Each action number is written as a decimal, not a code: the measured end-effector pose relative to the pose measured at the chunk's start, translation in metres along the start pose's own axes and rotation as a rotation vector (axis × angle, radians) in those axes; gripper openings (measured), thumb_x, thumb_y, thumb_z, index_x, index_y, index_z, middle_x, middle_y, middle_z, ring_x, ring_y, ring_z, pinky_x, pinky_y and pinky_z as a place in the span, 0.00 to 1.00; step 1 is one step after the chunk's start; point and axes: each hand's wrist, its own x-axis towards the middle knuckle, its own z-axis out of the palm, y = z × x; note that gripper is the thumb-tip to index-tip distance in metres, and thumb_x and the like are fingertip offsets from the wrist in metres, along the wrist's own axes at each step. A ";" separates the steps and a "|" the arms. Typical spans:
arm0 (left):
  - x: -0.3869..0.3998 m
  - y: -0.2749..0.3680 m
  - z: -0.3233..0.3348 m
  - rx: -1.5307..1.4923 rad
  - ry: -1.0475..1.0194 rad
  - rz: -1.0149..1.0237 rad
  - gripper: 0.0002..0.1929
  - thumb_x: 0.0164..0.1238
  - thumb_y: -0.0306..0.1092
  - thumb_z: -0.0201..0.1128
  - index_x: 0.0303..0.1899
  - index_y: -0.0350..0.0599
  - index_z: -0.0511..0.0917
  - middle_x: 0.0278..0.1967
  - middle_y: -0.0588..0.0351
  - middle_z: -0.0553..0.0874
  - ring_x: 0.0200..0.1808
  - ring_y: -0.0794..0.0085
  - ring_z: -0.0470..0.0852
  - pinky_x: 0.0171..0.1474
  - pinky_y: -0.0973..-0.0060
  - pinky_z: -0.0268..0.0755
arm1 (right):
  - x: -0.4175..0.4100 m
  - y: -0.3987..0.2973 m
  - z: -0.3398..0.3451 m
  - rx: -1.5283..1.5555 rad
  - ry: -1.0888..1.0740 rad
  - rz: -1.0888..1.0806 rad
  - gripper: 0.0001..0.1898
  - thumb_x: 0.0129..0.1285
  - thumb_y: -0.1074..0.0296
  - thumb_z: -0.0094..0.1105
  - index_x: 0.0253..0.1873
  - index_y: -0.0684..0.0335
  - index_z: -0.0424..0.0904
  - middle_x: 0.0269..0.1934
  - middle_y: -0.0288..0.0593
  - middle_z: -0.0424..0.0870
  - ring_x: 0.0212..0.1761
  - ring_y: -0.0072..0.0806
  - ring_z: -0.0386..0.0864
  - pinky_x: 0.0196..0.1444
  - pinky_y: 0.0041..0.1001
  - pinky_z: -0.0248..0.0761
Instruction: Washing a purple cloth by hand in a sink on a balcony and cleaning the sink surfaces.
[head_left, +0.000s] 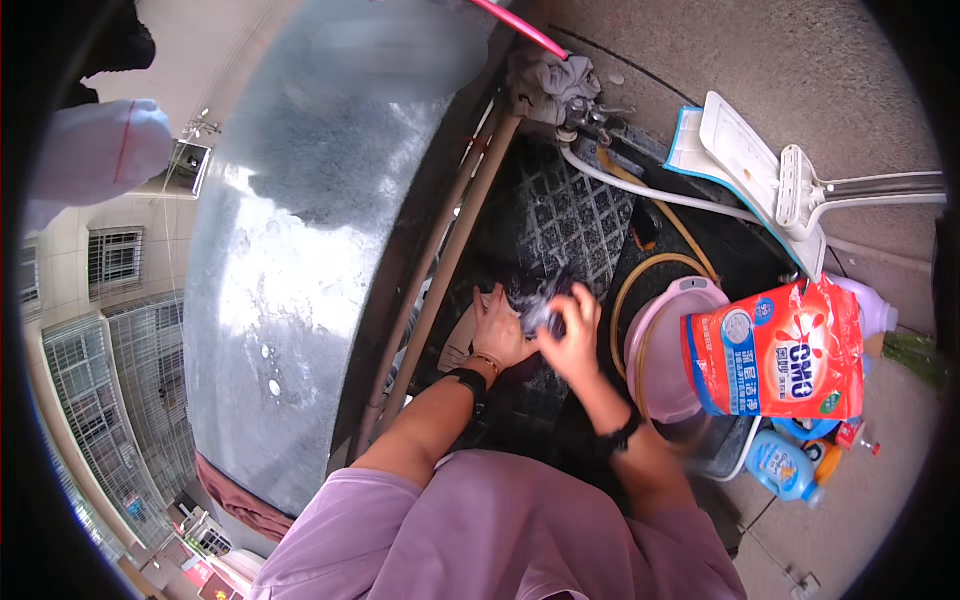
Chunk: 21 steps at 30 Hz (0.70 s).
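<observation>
A wet, dark cloth with whitish suds is bunched between my two hands, over a black wash sink with a diamond-grooved scrubbing slab. My left hand holds the cloth's left side, its fingers pointing away from me. On the right, the curled fingers of my right hand grip the cloth; this hand is slightly blurred. Under and left of my left hand lies a flat beige item with dark lines. Part of the cloth is hidden by my fingers.
A pink basin stands at the right, beside a red detergent bag and a blue bottle. A yellow hose and a white pipe run near the tap. A dustpan lies beyond. Long pipes border the left.
</observation>
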 end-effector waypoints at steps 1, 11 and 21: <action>-0.003 -0.007 0.007 0.012 -0.018 0.017 0.44 0.51 0.63 0.60 0.62 0.35 0.68 0.63 0.38 0.69 0.71 0.49 0.57 0.70 0.37 0.36 | -0.015 -0.023 0.001 -0.017 0.026 -0.050 0.14 0.42 0.69 0.68 0.37 0.55 0.78 0.55 0.49 0.73 0.60 0.54 0.65 0.61 0.48 0.60; 0.009 0.010 0.000 -0.007 -0.027 0.012 0.45 0.54 0.64 0.58 0.62 0.30 0.67 0.64 0.40 0.68 0.71 0.51 0.57 0.70 0.36 0.35 | 0.082 0.062 0.036 -0.219 -0.001 0.181 0.17 0.54 0.58 0.62 0.45 0.60 0.78 0.58 0.49 0.73 0.61 0.50 0.67 0.63 0.44 0.58; 0.014 0.023 -0.006 -0.016 -0.019 0.030 0.44 0.54 0.62 0.60 0.65 0.34 0.64 0.64 0.38 0.67 0.69 0.50 0.61 0.69 0.37 0.39 | 0.111 0.061 0.026 -0.313 0.139 0.444 0.20 0.65 0.49 0.50 0.48 0.60 0.78 0.52 0.48 0.77 0.57 0.48 0.69 0.59 0.46 0.59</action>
